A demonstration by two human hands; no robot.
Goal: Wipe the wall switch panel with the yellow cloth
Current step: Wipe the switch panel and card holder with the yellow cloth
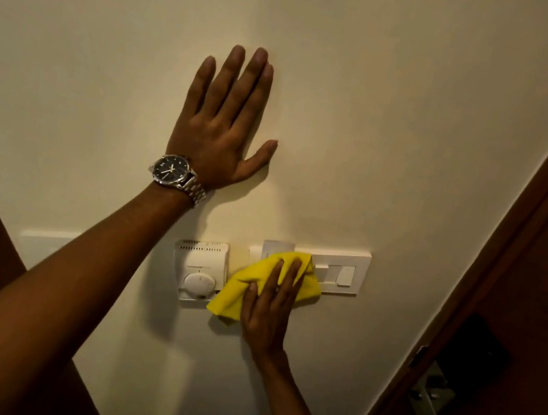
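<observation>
Yellow cloth (233, 295) pressed on switch panel (344, 273) by flat R hand (270, 309); L hand (221, 127) splayed on wall (422, 123).

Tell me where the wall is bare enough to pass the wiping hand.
Bare wall lies below the switch panel, between the right hand and the door frame, and above the panel, right of the left hand flat on the wall. Crowded: the thermostat sits close left of the yellow cloth, and the left forearm crosses the wall beyond it.

Yellow cloth (242, 283), bunched and creased, sits pressed to the wall under my right hand (266, 313), covering the left end of the white switch panel (344, 276); the panel's right end shows bare.
</observation>
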